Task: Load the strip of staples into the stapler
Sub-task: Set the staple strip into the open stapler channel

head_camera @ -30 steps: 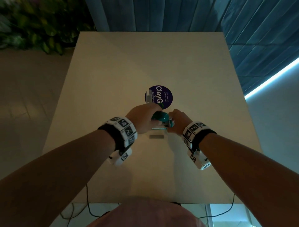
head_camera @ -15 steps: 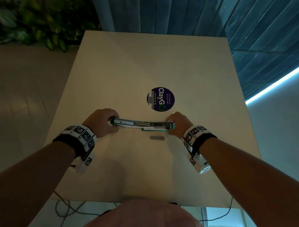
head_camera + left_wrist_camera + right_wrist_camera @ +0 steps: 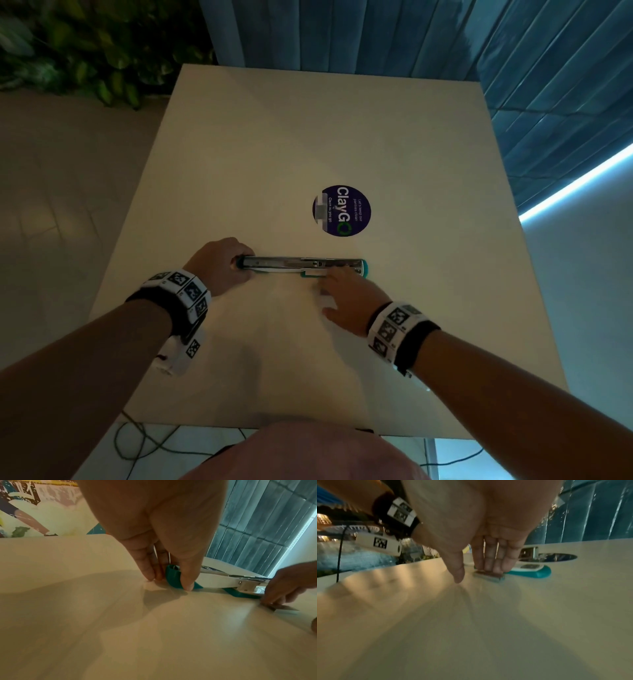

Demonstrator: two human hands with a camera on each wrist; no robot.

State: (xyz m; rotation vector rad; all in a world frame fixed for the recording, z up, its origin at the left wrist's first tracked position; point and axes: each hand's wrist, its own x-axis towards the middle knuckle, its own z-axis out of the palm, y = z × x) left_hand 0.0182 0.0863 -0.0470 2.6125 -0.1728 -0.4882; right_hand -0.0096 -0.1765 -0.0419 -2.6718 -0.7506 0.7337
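The teal and white stapler (image 3: pixel 301 265) lies swung open flat on the table, its metal staple channel facing up. My left hand (image 3: pixel 222 263) pinches the teal tip of its left end (image 3: pixel 173 577) between thumb and fingers. Just in front of the stapler's right half, my right hand (image 3: pixel 346 294) reaches down with straight fingers. Those fingertips (image 3: pixel 491 568) rest on the strip of staples (image 3: pixel 489 576), which lies flat on the table, while the thumb stands apart to the left. From the head view the hand hides most of the strip.
A round dark blue sticker (image 3: pixel 342 210) sits on the beige table (image 3: pixel 308 137) just beyond the stapler. Leafy plants (image 3: pixel 85 51) stand past the far left corner, blue slatted wall behind. Cables (image 3: pixel 144 442) hang below the near edge.
My left hand swung the stapler's top open to the left until it lay flat. My right hand left the stapler's right end and came down onto the staple strip.
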